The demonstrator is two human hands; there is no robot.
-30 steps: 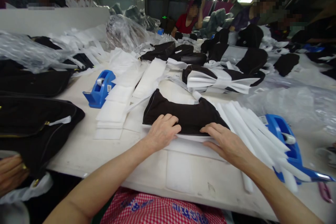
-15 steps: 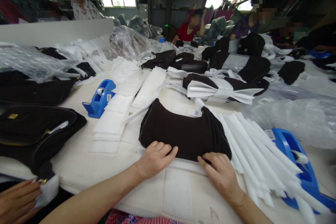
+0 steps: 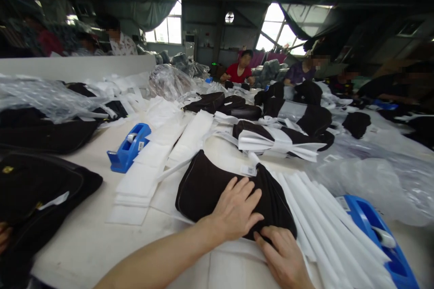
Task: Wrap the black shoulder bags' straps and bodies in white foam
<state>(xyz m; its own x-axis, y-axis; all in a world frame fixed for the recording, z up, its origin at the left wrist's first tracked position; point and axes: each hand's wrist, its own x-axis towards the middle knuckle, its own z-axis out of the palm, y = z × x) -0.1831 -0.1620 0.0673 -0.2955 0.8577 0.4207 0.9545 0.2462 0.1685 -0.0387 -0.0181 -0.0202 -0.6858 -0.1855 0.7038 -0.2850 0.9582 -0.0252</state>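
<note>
Pressing on the bag (image 3: 203, 185), laid on the table (image 3: 84, 221) between sheets (image 3: 145, 167) and strips (image 3: 322, 216) presumably ranged close for easy reach; doing so with the left hand (image 3: 237, 210), spread flat and gripping nothing, likely to steady it; touching its near edge with the right hand (image 3: 283, 250), curled in, too hidden underneath to tell whether pinching or just resting

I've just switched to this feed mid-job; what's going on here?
A person has both hands on a dark bag on the table. The left hand is spread over the bag; the right hand is at its near edge, its hold unclear. White sheets lie to the left, white strips to the right.
</note>
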